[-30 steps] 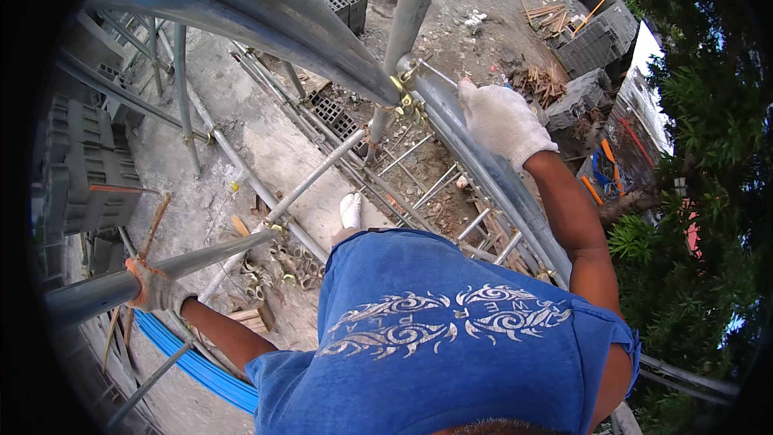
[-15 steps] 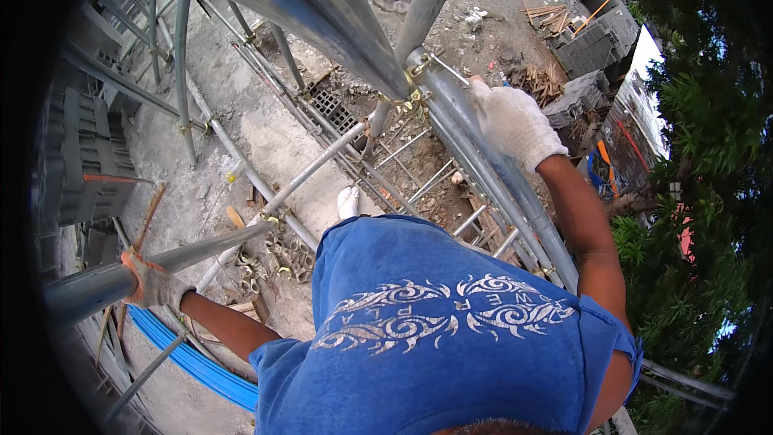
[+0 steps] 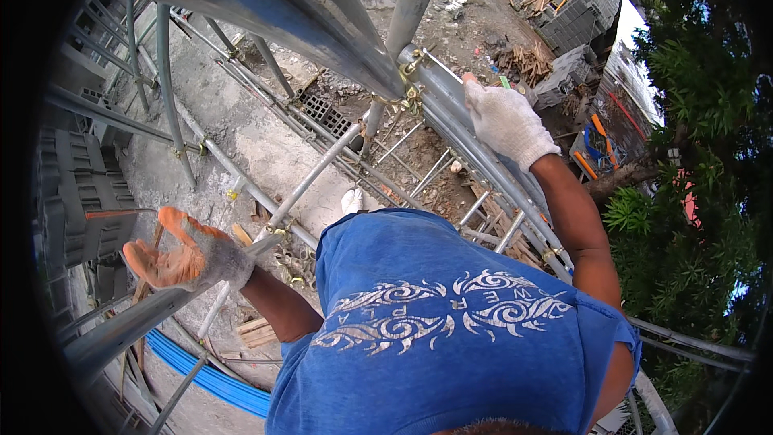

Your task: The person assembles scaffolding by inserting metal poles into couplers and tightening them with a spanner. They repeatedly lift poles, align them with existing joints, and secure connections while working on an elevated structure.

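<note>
My left hand, in a white knit glove with an orange palm, is raised with fingers spread and nothing in it. Just behind it runs a grey scaffold pipe. My right hand, gloved too, is closed on the end of a slim metal wrench. The wrench's other end meets a brass-coloured scaffold clamp, where an upright pipe joins several long pipes. Below my right hand, parallel pipes slope down toward my body.
I am high on scaffolding; far below are the ground, grey block stacks and a blue pipe coil. A cross pipe passes ahead of my white-shod foot. Loose clamps lie below left. Tree branches crowd the right.
My left hand has let go of the grey pipe and moved up and right, its fingers now spread. My right hand stays on the wrench at the clamp. The view has shifted slightly.
</note>
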Available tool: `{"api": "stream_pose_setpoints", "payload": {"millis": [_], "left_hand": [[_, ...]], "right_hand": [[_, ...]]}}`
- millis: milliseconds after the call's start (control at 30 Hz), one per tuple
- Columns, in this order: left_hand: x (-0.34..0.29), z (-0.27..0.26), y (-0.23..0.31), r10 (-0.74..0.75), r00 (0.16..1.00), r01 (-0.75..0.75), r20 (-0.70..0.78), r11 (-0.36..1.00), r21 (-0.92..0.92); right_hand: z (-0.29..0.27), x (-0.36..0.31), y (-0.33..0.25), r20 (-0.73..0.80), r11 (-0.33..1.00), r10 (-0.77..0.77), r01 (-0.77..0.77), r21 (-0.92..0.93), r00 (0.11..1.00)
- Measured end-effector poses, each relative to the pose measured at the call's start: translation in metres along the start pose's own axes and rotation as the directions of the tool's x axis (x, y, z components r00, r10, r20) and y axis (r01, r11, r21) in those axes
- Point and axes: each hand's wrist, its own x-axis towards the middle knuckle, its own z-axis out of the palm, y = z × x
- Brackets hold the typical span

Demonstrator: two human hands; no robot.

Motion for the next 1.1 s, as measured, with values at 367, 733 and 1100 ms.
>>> {"api": "stream_pose_setpoints", "payload": {"millis": [367,733,1100], "left_hand": [[-0.007,0.210,0.140,0.396,0.320,0.947,0.861,-0.172,-0.273],[-0.069,0.267,0.168,0.572,-0.227,0.970,0.788,0.202,0.132],[-0.092,0.290,0.150,0.797,-0.027,0.947,0.603,-0.174,0.272]], "right_hand": [[-0.023,0.011,-0.005,0.129,0.997,0.028,-0.017,-0.082,0.991],[-0.020,0.002,0.001,0.025,0.992,0.090,-0.092,0.087,0.996],[0.038,-0.011,0.014,-0.653,0.479,0.039,0.560,0.677,0.756]]}}
